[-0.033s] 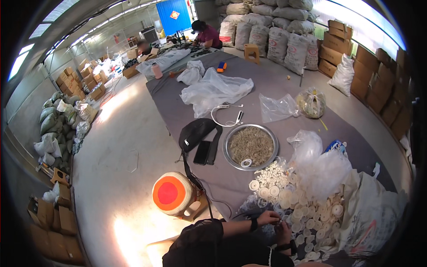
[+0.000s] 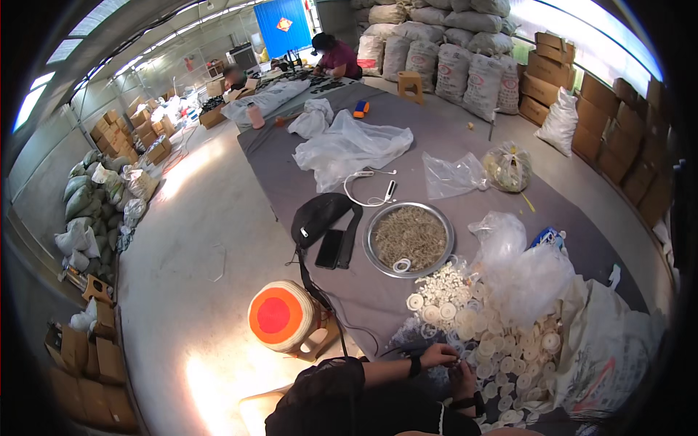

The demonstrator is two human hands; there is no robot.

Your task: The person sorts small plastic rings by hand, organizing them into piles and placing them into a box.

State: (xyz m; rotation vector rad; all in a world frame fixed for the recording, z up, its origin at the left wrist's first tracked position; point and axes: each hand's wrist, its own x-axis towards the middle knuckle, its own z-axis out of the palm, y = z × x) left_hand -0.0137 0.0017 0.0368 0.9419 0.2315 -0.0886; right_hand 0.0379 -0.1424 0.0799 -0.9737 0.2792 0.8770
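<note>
My left hand [image 2: 439, 355] and my right hand [image 2: 462, 378] meet at the near edge of the table, fingers pinched close together. Whatever sits between the fingertips is too small to make out. Around and beyond them spreads a heap of round, translucent off-white plastic discs [image 2: 550, 343]. Smaller white pieces [image 2: 445, 282] lie at the heap's far side. A round metal basin [image 2: 369, 252] stands past these, filled with small brownish-grey pieces [image 2: 411, 234]. White rings [image 2: 401, 266] rest at the basin's near side.
A clear plastic bag [image 2: 527, 280] and a white woven sack [image 2: 607, 349] border the heap. Left of the basin lie a black waist bag [image 2: 320, 216] and a phone [image 2: 330, 249]. An orange-topped stool [image 2: 280, 310] stands left of the table. A person [image 2: 340, 59] sits at the far end.
</note>
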